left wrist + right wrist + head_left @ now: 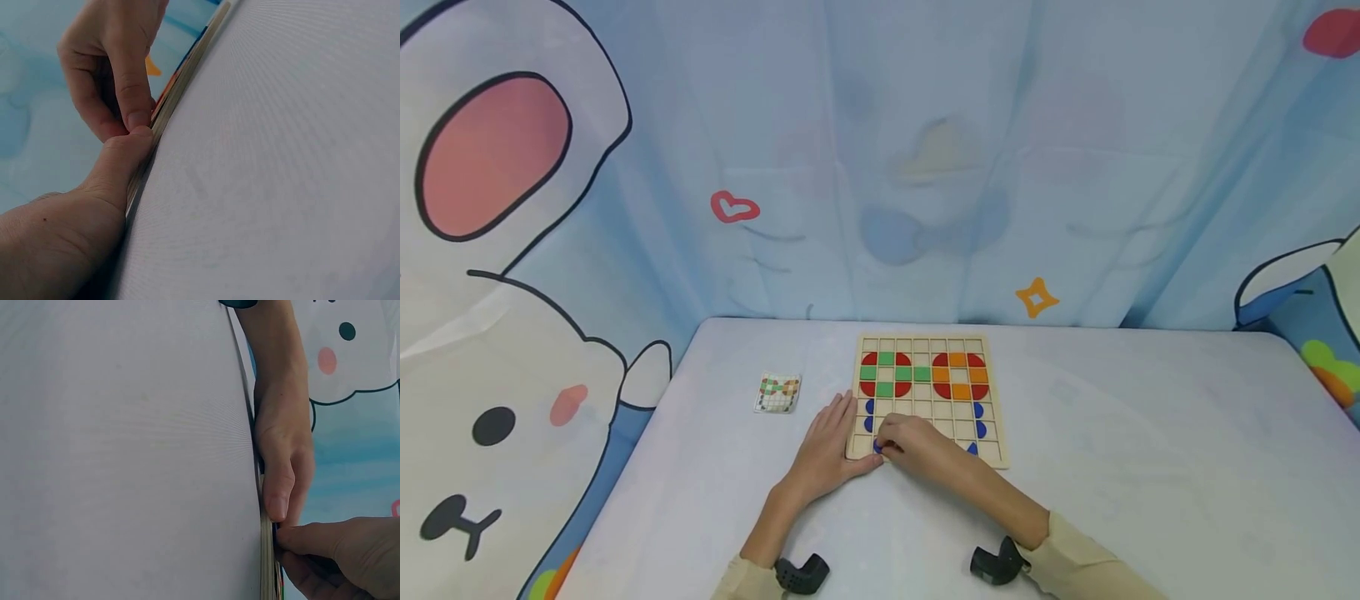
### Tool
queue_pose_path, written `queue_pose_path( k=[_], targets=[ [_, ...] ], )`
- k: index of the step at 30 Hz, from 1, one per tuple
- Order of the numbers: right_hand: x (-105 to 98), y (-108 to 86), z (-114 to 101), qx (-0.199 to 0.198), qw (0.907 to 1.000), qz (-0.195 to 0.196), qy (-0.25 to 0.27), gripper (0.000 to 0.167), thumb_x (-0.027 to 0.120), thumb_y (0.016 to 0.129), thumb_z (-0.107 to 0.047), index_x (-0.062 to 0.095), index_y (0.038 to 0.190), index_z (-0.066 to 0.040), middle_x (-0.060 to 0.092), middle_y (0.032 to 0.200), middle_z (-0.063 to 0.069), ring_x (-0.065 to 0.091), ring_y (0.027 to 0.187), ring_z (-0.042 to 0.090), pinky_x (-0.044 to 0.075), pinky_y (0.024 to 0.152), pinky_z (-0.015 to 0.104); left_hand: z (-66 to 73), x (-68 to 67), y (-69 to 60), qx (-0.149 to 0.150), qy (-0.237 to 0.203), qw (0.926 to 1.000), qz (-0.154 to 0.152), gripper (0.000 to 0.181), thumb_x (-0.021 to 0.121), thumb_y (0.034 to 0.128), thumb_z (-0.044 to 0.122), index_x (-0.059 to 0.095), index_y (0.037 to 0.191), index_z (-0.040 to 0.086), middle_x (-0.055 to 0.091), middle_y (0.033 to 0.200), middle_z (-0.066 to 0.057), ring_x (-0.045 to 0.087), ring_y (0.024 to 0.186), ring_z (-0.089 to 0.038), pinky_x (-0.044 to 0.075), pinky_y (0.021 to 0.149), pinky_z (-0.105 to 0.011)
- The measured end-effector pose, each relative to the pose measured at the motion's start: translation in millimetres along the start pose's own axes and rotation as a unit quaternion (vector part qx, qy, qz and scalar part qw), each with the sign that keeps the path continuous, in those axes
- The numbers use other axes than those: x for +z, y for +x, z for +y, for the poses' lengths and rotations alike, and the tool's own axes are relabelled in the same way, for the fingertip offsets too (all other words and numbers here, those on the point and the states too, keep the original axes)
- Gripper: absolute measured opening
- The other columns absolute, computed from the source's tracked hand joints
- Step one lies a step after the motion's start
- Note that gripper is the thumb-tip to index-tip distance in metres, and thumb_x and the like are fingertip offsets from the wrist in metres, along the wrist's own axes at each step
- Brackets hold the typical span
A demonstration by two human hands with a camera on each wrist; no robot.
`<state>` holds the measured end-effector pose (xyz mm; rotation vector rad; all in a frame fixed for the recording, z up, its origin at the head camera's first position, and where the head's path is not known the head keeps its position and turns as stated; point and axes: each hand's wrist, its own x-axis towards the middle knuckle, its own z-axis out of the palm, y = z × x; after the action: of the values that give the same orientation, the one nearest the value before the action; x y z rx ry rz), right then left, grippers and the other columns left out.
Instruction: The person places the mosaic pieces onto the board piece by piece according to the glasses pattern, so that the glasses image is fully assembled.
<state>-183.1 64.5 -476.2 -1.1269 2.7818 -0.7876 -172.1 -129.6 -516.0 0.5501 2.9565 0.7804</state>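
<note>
A square wooden grid board [917, 343] lies on the table, with red quarter-round, green square and orange square pieces forming two rings joined by a green square [922, 374]. Blue half-round pieces [979, 410] run down both sides, and a blue triangle [972, 448] sits at the lower right. My left hand [827, 446] lies along the board's left edge, fingers straight, thumb at the lower left corner. Over that corner my right hand [917, 446] pinches a small blue piece [877, 447], mostly covered by the fingertips. Both wrist views show the hands meeting at the board's edge.
A small card [777, 393] printed with a similar coloured pattern lies left of the board. White cloth covers the table [1135, 450], and a blue printed curtain [925, 167] hangs behind it. Each wrist carries a black device [802, 575].
</note>
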Motion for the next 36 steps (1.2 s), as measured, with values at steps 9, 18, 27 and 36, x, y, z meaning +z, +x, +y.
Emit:
queue_pose_path(
  k=[9, 18, 27, 36],
  targets=[
    [1, -0.7, 0, -0.015, 0.9998, -0.007, -0.006, 0.007, 0.070, 0.087, -0.005, 0.076, 0.090, -0.005, 0.071, 0.091, 0.002, 0.065, 0.083, 0.012, 0.057, 0.078, 0.022, -1.2, 0.5, -2.1, 0.000, -0.001, 1.0000, -0.005, 0.101, 0.062, 0.0848, 0.062, 0.017, 0.155, 0.004, 0.017, 0.163, -0.011, 0.013, 0.153, -0.028, 0.016, 0.123, -0.050],
    [1, -1.9, 4, -0.029, 0.9995, -0.003, -0.013, 0.010, 0.071, 0.086, -0.005, 0.076, 0.094, -0.004, 0.070, 0.097, 0.004, 0.067, 0.090, 0.015, 0.058, 0.082, 0.025, -1.5, 0.8, -1.6, 0.005, -0.002, 1.0000, 0.001, 0.101, 0.062, 0.0848, 0.062, 0.018, 0.155, 0.004, 0.019, 0.163, -0.011, 0.014, 0.152, -0.028, 0.018, 0.123, -0.051],
    [2, -2.5, 3, -0.031, 0.9995, 0.001, -0.007, 0.010, 0.071, 0.086, -0.004, 0.076, 0.094, -0.004, 0.069, 0.094, 0.003, 0.065, 0.085, 0.013, 0.058, 0.078, 0.022, -1.2, 1.2, -2.6, 0.002, -0.005, 1.0000, 0.002, 0.101, 0.063, 0.0847, 0.062, 0.018, 0.155, 0.005, 0.018, 0.163, -0.011, 0.014, 0.152, -0.029, 0.017, 0.123, -0.051],
    [-18, -2.0, 6, 0.015, 0.9996, 0.008, 0.022, 0.013, 0.069, 0.089, -0.008, 0.075, 0.100, -0.006, 0.069, 0.099, 0.002, 0.065, 0.090, 0.015, 0.058, 0.084, 0.027, -0.9, 0.0, -0.4, 0.006, 0.002, 1.0000, 0.004, 0.099, 0.062, 0.0852, 0.061, 0.019, 0.155, 0.005, 0.018, 0.164, -0.010, 0.013, 0.153, -0.028, 0.019, 0.122, -0.051]
  ],
)
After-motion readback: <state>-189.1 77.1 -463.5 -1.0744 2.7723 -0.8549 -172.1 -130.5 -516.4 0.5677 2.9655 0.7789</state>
